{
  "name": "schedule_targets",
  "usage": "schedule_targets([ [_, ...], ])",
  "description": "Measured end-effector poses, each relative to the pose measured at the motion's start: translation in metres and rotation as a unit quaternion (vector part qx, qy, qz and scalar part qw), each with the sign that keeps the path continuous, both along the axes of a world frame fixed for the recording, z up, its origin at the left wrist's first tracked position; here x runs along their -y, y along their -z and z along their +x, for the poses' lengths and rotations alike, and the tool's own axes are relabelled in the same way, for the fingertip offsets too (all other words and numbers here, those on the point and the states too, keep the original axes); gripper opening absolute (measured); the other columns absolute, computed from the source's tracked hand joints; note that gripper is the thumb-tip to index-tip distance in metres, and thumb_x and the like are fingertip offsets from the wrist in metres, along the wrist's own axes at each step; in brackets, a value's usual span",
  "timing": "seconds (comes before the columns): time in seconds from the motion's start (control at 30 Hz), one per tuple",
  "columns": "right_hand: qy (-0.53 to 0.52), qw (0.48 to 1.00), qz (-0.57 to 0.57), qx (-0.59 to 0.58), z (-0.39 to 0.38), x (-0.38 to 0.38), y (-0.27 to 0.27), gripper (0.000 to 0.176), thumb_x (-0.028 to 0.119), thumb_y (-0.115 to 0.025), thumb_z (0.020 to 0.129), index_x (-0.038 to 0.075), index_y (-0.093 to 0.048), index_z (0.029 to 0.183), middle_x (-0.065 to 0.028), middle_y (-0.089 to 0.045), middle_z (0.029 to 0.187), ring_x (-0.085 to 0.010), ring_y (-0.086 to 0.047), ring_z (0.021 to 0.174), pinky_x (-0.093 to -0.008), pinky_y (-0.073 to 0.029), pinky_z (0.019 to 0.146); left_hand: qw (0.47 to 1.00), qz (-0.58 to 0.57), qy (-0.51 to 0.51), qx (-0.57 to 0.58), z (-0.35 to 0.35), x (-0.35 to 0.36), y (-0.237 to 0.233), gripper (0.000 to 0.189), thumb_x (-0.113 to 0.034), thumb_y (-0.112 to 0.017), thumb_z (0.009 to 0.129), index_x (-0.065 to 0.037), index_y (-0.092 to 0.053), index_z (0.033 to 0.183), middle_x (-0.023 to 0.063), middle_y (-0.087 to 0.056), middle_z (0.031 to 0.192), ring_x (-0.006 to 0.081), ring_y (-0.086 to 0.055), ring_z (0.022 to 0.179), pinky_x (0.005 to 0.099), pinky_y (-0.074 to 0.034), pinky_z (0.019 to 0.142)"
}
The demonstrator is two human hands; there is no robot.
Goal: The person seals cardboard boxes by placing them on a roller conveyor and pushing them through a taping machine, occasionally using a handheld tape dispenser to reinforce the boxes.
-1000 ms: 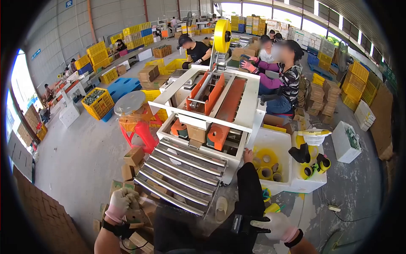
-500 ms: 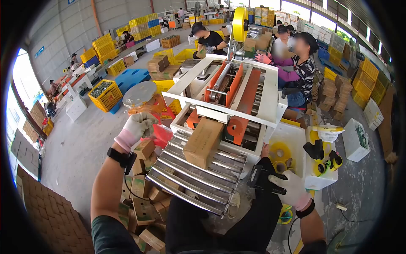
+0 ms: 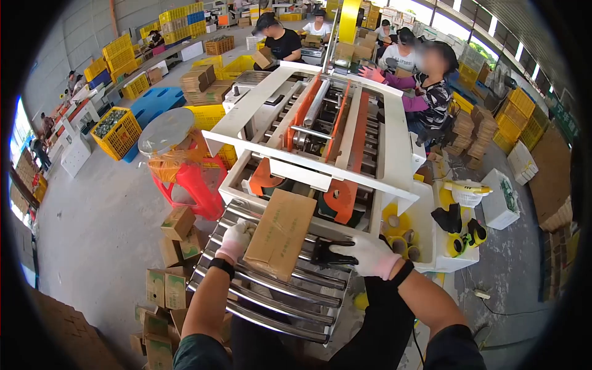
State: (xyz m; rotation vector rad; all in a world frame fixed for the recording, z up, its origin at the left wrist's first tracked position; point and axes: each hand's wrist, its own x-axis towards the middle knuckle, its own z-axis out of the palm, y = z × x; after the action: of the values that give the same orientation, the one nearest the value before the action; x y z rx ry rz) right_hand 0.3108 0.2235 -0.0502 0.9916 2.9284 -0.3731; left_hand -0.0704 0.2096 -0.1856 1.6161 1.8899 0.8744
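Observation:
A sealed cardboard box (image 3: 282, 233) with green print lies at an angle over the metal roller conveyor (image 3: 296, 316), in front of the taping machine (image 3: 308, 166). My left hand (image 3: 237, 239), in a white glove, is at the box's left side with its fingers curled against it. On the other side, my gloved right hand (image 3: 370, 256) grips a black handheld device (image 3: 333, 252), whose front end is right by the box's right side. The exact kind of this device does not show.
Cartons (image 3: 163, 290) are piled on the floor at left below the rollers. A red stool (image 3: 194, 185) stands beyond them. Tape rolls fill a white foam bin (image 3: 425, 246) at right. Co-workers (image 3: 431, 86) sit past the machine. A yellow crate (image 3: 117, 132) stands far left.
My left hand has come down and inward from the air to the box. My right hand has brought the black device left to the box. The box now sits more tilted and nearer me.

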Motion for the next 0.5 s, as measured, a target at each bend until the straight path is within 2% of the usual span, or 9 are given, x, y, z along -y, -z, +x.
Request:
schedule_targets([
  [0.07, 0.01, 0.999, -0.033, 0.041, -0.034, -0.004, 0.003, 0.067, 0.005, -0.056, 0.075, 0.034, -0.055, 0.136, -0.0156, -0.055, 0.088, -0.034, -0.06, 0.079, -0.0433, -0.05, 0.068, 0.97, -0.069, 0.12, -0.2, 0.003, -0.008, 0.027, 0.029, -0.032, -0.058, 0.09, -0.008, -0.066, 0.105, 0.0201, -0.07, 0.095, 0.0339, -0.069, 0.091, 0.0429, -0.055, 0.075],
  [0.13, 0.013, 0.998, -0.033, 0.06, -0.046, 0.002, -0.006, 0.066, 0.005, -0.055, 0.077, 0.035, -0.055, 0.136, -0.0169, -0.055, 0.092, -0.035, -0.062, 0.081, -0.0435, -0.051, 0.07, 0.942, -0.074, 0.21, -0.252, -0.006, 0.002, 0.024, 0.042, -0.04, -0.055, 0.09, -0.01, -0.059, 0.12, 0.0202, -0.069, 0.104, 0.0337, -0.069, 0.094, 0.0443, -0.055, 0.077],
  [0.2, 0.013, 0.994, -0.058, 0.09, -0.051, 0.018, -0.015, 0.072, 0.005, -0.057, 0.076, 0.037, -0.049, 0.141, -0.0174, -0.055, 0.094, -0.0343, -0.063, 0.082, -0.0441, -0.052, 0.069, 0.937, -0.155, 0.134, -0.283, 0.001, 0.02, -0.015, 0.048, -0.043, -0.055, 0.09, -0.011, -0.054, 0.126, 0.02, -0.068, 0.107, 0.0346, -0.069, 0.095, 0.0455, -0.055, 0.079],
  [0.27, 0.012, 0.993, -0.083, 0.087, -0.052, 0.042, -0.015, 0.072, 0.006, -0.056, 0.078, 0.037, -0.047, 0.142, -0.0186, -0.055, 0.097, -0.0337, -0.064, 0.081, -0.0431, -0.054, 0.068, 0.917, -0.201, 0.103, -0.33, -0.015, 0.028, 0.021, 0.051, -0.046, -0.05, 0.091, -0.009, -0.055, 0.126, 0.0195, -0.068, 0.102, 0.0366, -0.069, 0.091, 0.0477, -0.055, 0.078],
  [0.3, 0.012, 0.995, -0.07, 0.064, -0.049, 0.055, -0.004, 0.072, 0.006, -0.056, 0.078, 0.037, -0.047, 0.142, -0.0187, -0.054, 0.098, -0.0336, -0.064, 0.08, -0.0428, -0.054, 0.067, 0.947, -0.159, 0.107, -0.259, -0.037, 0.042, 0.062, 0.044, -0.039, -0.053, 0.093, -0.008, -0.057, 0.124, 0.0155, -0.068, 0.1, 0.0313, -0.069, 0.088, 0.0438, -0.055, 0.075],
  [0.33, 0.006, 0.998, -0.058, 0.04, -0.048, 0.065, 0.007, 0.072, 0.006, -0.056, 0.078, 0.036, -0.047, 0.143, -0.0188, -0.054, 0.098, -0.0334, -0.064, 0.078, -0.0425, -0.053, 0.066, 0.962, -0.163, 0.07, -0.207, -0.039, 0.06, 0.055, 0.043, -0.035, -0.054, 0.094, -0.007, -0.055, 0.126, 0.0136, -0.068, 0.1, 0.0285, -0.068, 0.088, 0.0419, -0.055, 0.075],
  [0.43, 0.019, 0.994, -0.102, 0.044, -0.051, 0.09, -0.008, 0.073, 0.005, -0.056, 0.078, 0.035, -0.045, 0.144, -0.0184, -0.054, 0.097, -0.035, -0.064, 0.079, -0.0442, -0.053, 0.067, 0.983, -0.163, -0.051, 0.067, -0.025, 0.09, -0.039, 0.041, -0.023, -0.057, 0.096, -0.003, -0.051, 0.131, 0.0079, -0.066, 0.099, 0.0201, -0.067, 0.088, 0.0363, -0.055, 0.074],
  [0.47, 0.024, 0.993, -0.108, 0.046, -0.05, 0.095, -0.009, 0.072, 0.005, -0.056, 0.079, 0.034, -0.046, 0.144, -0.0185, -0.054, 0.098, -0.035, -0.063, 0.082, -0.044, -0.053, 0.068, 0.977, -0.153, -0.054, 0.137, -0.019, 0.096, -0.074, 0.041, -0.02, -0.058, 0.097, -0.002, -0.049, 0.133, 0.006, -0.066, 0.099, 0.0173, -0.066, 0.088, 0.0344, -0.054, 0.074],
  [0.5, 0.028, 0.992, -0.112, 0.05, -0.05, 0.098, -0.011, 0.071, 0.005, -0.056, 0.08, 0.033, -0.046, 0.144, -0.0186, -0.055, 0.098, -0.0351, -0.063, 0.085, -0.0437, -0.052, 0.069, 0.982, -0.137, 0.004, 0.127, -0.015, 0.1, -0.083, 0.057, -0.027, -0.066, 0.09, -0.001, -0.044, 0.136, 0.0086, -0.066, 0.093, 0.0222, -0.067, 0.086, 0.0366, -0.055, 0.076],
])
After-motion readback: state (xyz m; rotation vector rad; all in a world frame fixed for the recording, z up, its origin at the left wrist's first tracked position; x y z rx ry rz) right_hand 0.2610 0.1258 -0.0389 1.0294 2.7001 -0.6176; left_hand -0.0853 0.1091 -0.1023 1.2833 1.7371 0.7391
